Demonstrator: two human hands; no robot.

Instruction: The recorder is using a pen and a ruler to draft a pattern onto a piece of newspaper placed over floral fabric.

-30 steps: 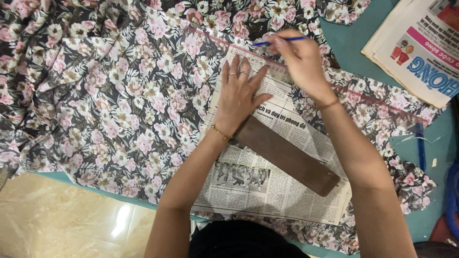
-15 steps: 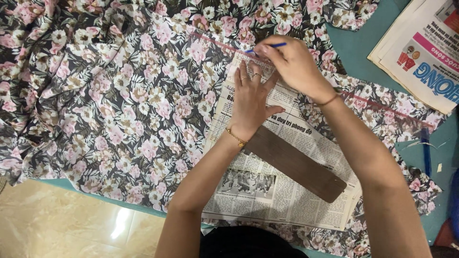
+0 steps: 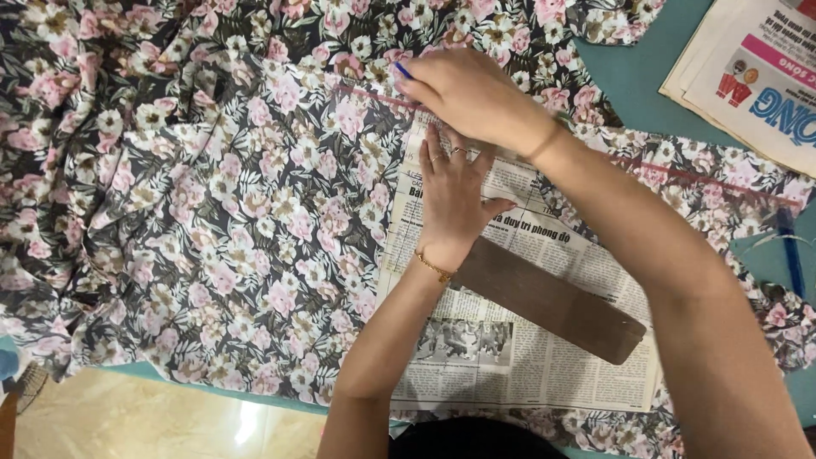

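Note:
My left hand (image 3: 455,200) lies flat, fingers spread, on a newspaper pattern piece (image 3: 527,340) that rests on dark floral fabric (image 3: 229,212). My right hand (image 3: 467,89) crosses above it near the paper's top left corner, closed on a blue pen (image 3: 402,70) whose tip shows at the fabric. A clear ruler with a red edge (image 3: 714,178) runs along the paper's upper edge, partly hidden under my hands. A dark brown flat bar (image 3: 552,302) lies diagonally on the newspaper below my left wrist.
A stack of folded newspapers (image 3: 756,76) sits at the top right on the teal table (image 3: 637,76). A blue pen (image 3: 790,255) lies at the right edge. Pale floor (image 3: 170,421) shows at the lower left beyond the table's edge.
My right hand has slid left along the ruler with the pen, from right of the left hand to the paper's top left corner. My left hand stays pressed on the newspaper.

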